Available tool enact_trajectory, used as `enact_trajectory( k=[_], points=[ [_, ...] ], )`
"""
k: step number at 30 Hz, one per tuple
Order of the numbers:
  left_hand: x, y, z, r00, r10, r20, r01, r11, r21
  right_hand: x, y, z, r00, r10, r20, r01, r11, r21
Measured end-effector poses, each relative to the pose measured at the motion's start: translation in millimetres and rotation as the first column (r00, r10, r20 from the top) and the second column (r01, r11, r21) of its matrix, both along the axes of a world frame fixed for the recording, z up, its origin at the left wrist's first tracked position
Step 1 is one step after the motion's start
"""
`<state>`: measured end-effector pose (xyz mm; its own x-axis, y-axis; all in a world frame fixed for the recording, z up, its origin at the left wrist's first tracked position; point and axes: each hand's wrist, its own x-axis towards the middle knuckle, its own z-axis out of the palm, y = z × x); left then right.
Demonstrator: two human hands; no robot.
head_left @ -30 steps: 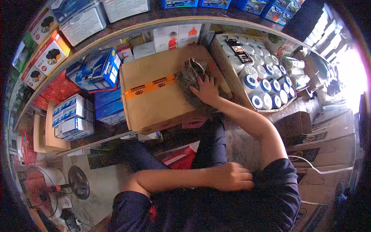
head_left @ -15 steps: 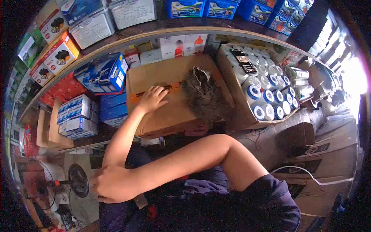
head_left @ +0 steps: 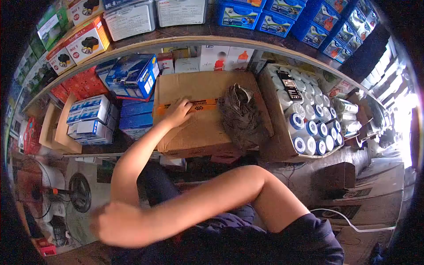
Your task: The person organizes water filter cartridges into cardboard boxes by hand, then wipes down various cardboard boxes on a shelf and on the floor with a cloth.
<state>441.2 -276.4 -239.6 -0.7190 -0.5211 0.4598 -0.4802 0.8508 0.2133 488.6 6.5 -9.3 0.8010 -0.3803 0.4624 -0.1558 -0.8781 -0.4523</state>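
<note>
Shelving [head_left: 176, 40] filled with packaged stock spans the upper part of the frame. Below its edge, at the centre, lies a large brown carton [head_left: 198, 134], flat and closed, its long axis running roughly left to right. Immediately to its right is an open cardboard box [head_left: 279, 149] holding rows of white-and-blue rolls [head_left: 299, 145], with a dark printed card [head_left: 289, 87] on top. At upper left of the carton sits a blue printed box [head_left: 132, 80] on a blue stack [head_left: 136, 115].

On the right part of the carton top rests a crumpled grey bundle [head_left: 240, 115], its long axis running from the top of the frame toward the bottom, leaning slightly right at its lower end.

The right hand [head_left: 121, 225] is at lower left, its forearm crossing in front of the body and overlapping the left arm in view. It is motion-blurred; its grip state, and whether it touches that arm, cannot be determined. The left hand [head_left: 178, 115] is on the left part of the carton top, fingers loosely bent and apart, grasping nothing visible, at the orange tape [head_left: 211, 102].

Principal relation: the carton lies directly beneath the left hand, extending rightward from it; the bundle lies to that hand's right, apart from the fingers. The left hand is nearer to both.
</note>
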Motion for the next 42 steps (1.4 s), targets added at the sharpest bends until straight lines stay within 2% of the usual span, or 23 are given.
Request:
enact_trajectory(
  k=[1, 2, 3, 4, 5, 7, 9, 11, 12, 13, 14, 17, 19, 21, 24, 27, 29, 31, 32, 34, 35, 37, 42],
  points=[
    [-0.7, 0.2, -0.1, 1.0, -0.004, -0.015, 0.005, 0.999, 0.051, 6.1, 18.7, -5.1, 0.985, -0.019, 0.171, 0.011, 0.999, 0.05],
    [-0.5, 3.2, 3.8, 1.0, -0.006, -0.009, 0.006, 0.999, 0.05, -22.0, 24.2, 17.9, 0.987, 0.152, 0.044, -0.156, 0.896, 0.415],
    [0.2, 6.6, 7.4, 0.999, 0.031, -0.02, -0.03, 0.999, 0.03, -16.3, 37.4, -0.5, 0.864, 0.126, 0.488, -0.338, 0.863, 0.376],
    [1.1, 7.0, 7.7, 0.997, 0.07, -0.035, -0.069, 0.998, 0.012, -35.9, 35.8, 7.7, 0.712, 0.237, 0.661, -0.395, 0.914, 0.097],
    [1.0, 6.0, 8.5, 0.997, 0.073, -0.037, -0.073, 0.997, 0.011, -57.7, 26.8, 9.5, 0.759, 0.406, 0.509, -0.459, 0.888, -0.023],
    [0.9, -0.9, 3.8, 0.993, 0.097, -0.067, -0.097, 0.995, 0.003, -79.0, 25.6, -23.9, 0.898, 0.186, 0.4, -0.256, 0.958, 0.13],
    [3.3, -20.2, 0.0, 0.984, 0.134, -0.115, -0.147, 0.982, -0.118, -103.7, 9.5, -58.0, 0.907, 0.116, 0.406, -0.211, 0.957, 0.197],
    [18.1, -47.4, 2.9, 0.976, 0.206, -0.075, -0.218, 0.943, -0.25, -148.8, -21.1, -59.8, 0.95, -0.139, 0.279, 0.152, 0.988, -0.024],
    [25.9, -53.2, 19.8, 0.956, 0.291, -0.037, -0.291, 0.927, -0.236, -178.8, -41.5, -80.3, 0.957, -0.284, 0.064, 0.276, 0.954, 0.114],
    [33.8, -55.9, 38.4, 0.927, 0.375, -0.002, -0.366, 0.903, -0.225, -206.5, -58.4, -90.8, 0.809, -0.587, -0.014, 0.588, 0.809, 0.012],
    [40.3, -60.5, 44.2, 0.92, 0.392, 0.012, -0.384, 0.906, -0.181, -228.6, -81.2, -111.6, 0.595, -0.793, 0.131, 0.802, 0.596, -0.031],
    [49.0, -72.3, 33.7, 0.918, 0.395, 0.027, -0.377, 0.893, -0.245, -285.2, -127.9, -150.9, 0.183, -0.975, -0.126, 0.937, 0.212, -0.279],
    [47.2, -68.3, 32.7, 0.919, 0.395, -0.01, -0.387, 0.896, -0.218, -304.2, -150.1, -170.5, 0.134, -0.968, -0.214, 0.945, 0.19, -0.267],
    [48.1, -64.9, 35.3, 0.918, 0.396, 0.019, -0.396, 0.918, -0.012, -315.9, -170.3, -191.9, 0.096, -0.945, -0.312, 0.955, 0.176, -0.239],
    [39.3, -68.8, 8.0, 0.863, 0.506, -0.005, -0.502, 0.854, -0.14, -334.1, -210.3, -208.1, 0.038, -0.938, -0.345, 0.939, 0.151, -0.308],
    [41.3, -65.9, 10.5, 0.876, 0.478, -0.067, -0.479, 0.878, -0.004, -331.6, -251.0, -213.1, -0.02, -0.99, -0.139, 0.95, 0.024, -0.31],
    [41.4, -64.3, 13.4, 0.871, 0.483, -0.091, -0.477, 0.875, 0.078, -308.9, -273.4, -209.5, -0.1, -0.994, -0.052, 0.987, -0.093, -0.13],
    [37.0, -58.6, 18.8, 0.853, 0.519, -0.053, -0.518, 0.855, 0.026, -274.2, -292.2, -206.9, 0.003, -0.999, -0.049, 0.998, 0.0, 0.055],
    [36.5, -59.4, 17.9, 0.851, 0.523, -0.051, -0.523, 0.852, 0.025, -252.7, -304.4, -217.5, 0.108, -0.989, 0.104, 0.904, 0.141, 0.404],
    [35.3, -61.6, 15.8, 0.838, 0.532, -0.12, -0.541, 0.838, -0.066, -203.9, -307.6, -219.6, 0.218, -0.967, 0.134, 0.894, 0.253, 0.371],
    [34.8, -62.4, 15.2, 0.84, 0.53, -0.117, -0.539, 0.84, -0.067, -180.7, -297.0, -204.5, 0.224, -0.974, -0.032, 0.975, 0.224, 0.003],
    [33.9, -61.6, 16.0, 0.809, 0.571, -0.142, -0.579, 0.815, -0.019, -155.0, -296.1, -196.5, 0.274, -0.957, -0.091, 0.952, 0.284, -0.111],
    [30.7, -60.5, 17.7, 0.786, 0.606, -0.122, -0.601, 0.796, 0.074, -189.2, -291.8, -172.6, 0.338, -0.901, -0.273, 0.936, 0.352, -0.001]
  ],
)
